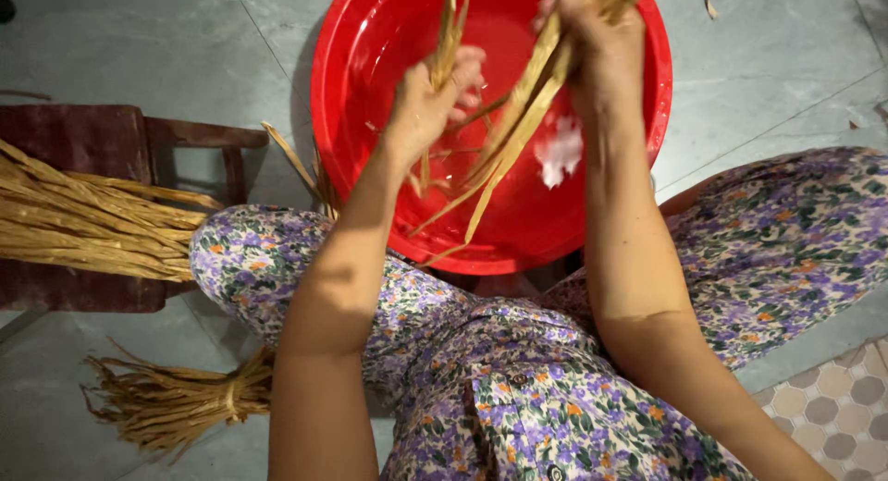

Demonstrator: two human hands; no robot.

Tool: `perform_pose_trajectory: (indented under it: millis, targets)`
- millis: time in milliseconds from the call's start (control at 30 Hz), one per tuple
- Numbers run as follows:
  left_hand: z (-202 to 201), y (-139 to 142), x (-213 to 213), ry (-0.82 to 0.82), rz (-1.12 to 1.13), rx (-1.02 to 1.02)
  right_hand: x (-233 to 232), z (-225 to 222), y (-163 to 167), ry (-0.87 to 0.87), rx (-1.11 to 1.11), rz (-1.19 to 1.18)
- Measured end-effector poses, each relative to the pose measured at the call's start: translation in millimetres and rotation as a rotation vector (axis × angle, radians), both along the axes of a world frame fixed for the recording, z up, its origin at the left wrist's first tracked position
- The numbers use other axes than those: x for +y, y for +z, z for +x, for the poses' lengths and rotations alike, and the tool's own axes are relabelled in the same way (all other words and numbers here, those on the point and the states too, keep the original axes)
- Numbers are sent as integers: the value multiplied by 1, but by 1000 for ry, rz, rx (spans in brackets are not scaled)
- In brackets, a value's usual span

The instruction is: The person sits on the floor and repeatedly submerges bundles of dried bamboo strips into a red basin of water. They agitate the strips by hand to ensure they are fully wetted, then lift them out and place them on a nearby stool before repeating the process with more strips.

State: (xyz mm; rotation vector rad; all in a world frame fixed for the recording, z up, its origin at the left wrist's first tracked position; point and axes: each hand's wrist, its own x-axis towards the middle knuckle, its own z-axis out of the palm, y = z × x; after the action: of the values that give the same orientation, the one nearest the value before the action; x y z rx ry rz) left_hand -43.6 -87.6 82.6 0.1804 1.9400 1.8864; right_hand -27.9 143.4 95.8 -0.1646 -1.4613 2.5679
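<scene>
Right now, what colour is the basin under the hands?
The basin is bright red and glossy, seen best in the head view.

Glossy, smooth red round plastic basin (370,55), wet sheen inside. Dry, matt tan fibrous straw strips (518,120), rough-looking. Dark, worn wooden stool (83,139). Soft printed floral cloth garment (518,388). Dull grey smooth concrete floor (120,37).

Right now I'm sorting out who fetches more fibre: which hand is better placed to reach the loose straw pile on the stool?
Probably the left hand: the straw pile on the stool lies on its side. The right hand is across the red basin, gripping a thicker bunch of strips.
</scene>
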Motion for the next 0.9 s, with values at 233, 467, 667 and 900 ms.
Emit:
perform_pose_trajectory:
  millis: [233,467,667,900]
  targets:
    - [-4,-13,4,-142,-333,347,-42,12,1,254,-94,221]
    - [2,6,-1,-238,-42,-95,-9,-2,-17,-12,-123,49]
    - [1,13,-9,-308,-106,40,18,-6,-12,-92,-18,-186]
    - [1,17,-2,-288,-175,71,-34,3,-12,53,-175,5]
